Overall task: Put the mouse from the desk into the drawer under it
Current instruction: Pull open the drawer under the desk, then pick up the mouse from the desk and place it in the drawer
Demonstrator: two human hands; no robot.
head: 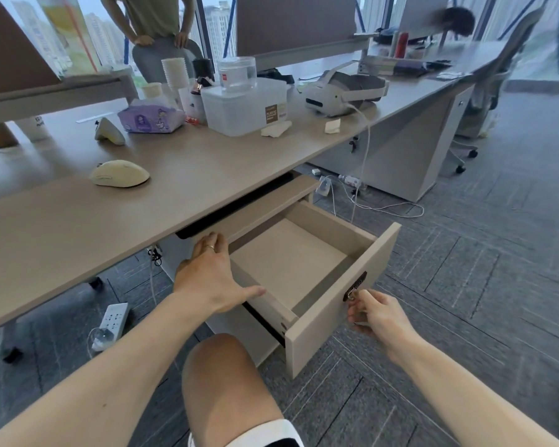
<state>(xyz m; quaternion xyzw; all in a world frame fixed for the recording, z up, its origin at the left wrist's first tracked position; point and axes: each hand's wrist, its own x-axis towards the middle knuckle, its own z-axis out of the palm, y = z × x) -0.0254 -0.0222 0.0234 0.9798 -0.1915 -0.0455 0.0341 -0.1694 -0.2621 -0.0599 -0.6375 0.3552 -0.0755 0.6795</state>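
Note:
A cream-coloured mouse (pixel 120 174) lies on the beige desk (pixel 62 227), well left of the drawer and apart from both hands. The drawer (pixel 339 304) under the desk stands pulled out, and nothing lies on its bare floor. My left hand (pixel 212 275) rests flat on the drawer's left side wall, fingers spread, thumb pointing into the drawer. My right hand (pixel 376 316) pinches the small key in the black lock (pixel 355 287) on the drawer front.
A second pale mouse (pixel 109 132), a purple tissue pack (pixel 150 119), a clear plastic box (pixel 244 106) and a white headset (pixel 344 91) sit further back on the desk. A power strip (pixel 113 321) and cables lie on the floor. My knee (pixel 220 366) is below the drawer. A person stands behind the desk.

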